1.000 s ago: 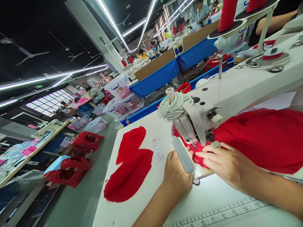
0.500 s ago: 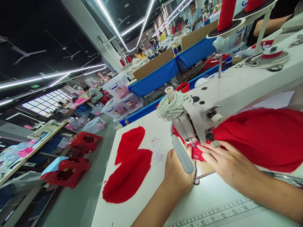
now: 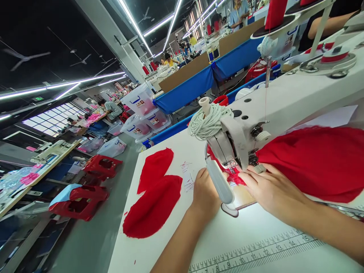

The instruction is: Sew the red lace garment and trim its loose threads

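A white sewing machine (image 3: pixel 284 102) stands on the white table (image 3: pixel 244 242). Under its needle lies a small red lace piece (image 3: pixel 236 178), joined to a large red fabric (image 3: pixel 315 167) spreading right. My right hand (image 3: pixel 273 191) lies flat on the lace and fabric just in front of the presser foot, fingers stretched out. My left hand (image 3: pixel 205 193) rests at the left of the needle, behind a white lever (image 3: pixel 220 182); its fingertips are hidden by the lever. A coil of white cord (image 3: pixel 207 122) sits on the machine's head.
Two red fabric pieces (image 3: pixel 155 193) lie on the table's left part. A printed ruler (image 3: pixel 256 252) runs along the near edge. Red thread cones (image 3: pixel 274 15) stand on top. Red stools (image 3: pixel 82 203), plastic bins (image 3: pixel 140 100) and other workers fill the aisle at left.
Both hands have slid forward toward the needle with the lace. The camera has shifted slightly.
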`<state>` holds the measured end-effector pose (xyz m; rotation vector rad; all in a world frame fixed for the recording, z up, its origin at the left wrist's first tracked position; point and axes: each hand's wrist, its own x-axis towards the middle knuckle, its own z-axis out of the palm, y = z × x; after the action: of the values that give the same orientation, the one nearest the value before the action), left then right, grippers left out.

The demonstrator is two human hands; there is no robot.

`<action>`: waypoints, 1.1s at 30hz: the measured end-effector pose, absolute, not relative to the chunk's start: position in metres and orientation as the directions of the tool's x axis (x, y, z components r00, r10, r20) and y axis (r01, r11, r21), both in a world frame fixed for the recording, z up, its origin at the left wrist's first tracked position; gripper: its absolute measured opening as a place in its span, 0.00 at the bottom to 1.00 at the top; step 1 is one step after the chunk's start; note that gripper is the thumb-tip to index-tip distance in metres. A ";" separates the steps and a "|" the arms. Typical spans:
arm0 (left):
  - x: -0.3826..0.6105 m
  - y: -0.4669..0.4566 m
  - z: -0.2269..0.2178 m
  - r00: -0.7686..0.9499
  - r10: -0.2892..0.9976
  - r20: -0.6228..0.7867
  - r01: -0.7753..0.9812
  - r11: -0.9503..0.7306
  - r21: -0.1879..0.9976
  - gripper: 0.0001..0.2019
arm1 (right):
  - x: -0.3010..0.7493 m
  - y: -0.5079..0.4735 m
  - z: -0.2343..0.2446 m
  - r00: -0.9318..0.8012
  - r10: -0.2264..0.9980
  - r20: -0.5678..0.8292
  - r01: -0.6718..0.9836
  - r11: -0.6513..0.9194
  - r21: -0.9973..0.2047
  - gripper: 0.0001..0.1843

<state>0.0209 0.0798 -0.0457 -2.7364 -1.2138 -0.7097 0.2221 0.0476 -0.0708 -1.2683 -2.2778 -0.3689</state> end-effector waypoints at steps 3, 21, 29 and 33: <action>0.021 0.078 -0.045 0.650 0.636 0.415 0.650 -0.749 0.129 0.11 | 0.221 0.045 -0.069 -0.458 0.664 0.592 0.834 0.552 0.026 0.20; 0.027 0.085 -0.037 0.581 0.760 0.291 0.740 -0.642 0.201 0.06 | 0.215 0.052 -0.069 -0.432 0.739 0.516 0.883 0.464 0.074 0.11; 0.015 0.091 -0.048 0.643 0.659 0.390 0.646 -0.740 0.187 0.10 | 0.220 0.052 -0.067 -0.419 0.692 0.587 0.871 0.488 0.047 0.11; 0.019 0.088 -0.046 0.663 0.635 0.396 0.609 -0.765 0.207 0.11 | 0.223 0.056 -0.063 -0.421 0.651 0.632 0.833 0.553 -0.014 0.11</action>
<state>0.0186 0.0877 -0.0463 -2.9160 -1.0921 -0.7296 0.2230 0.0561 -0.0629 -1.1886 -2.2022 -0.4054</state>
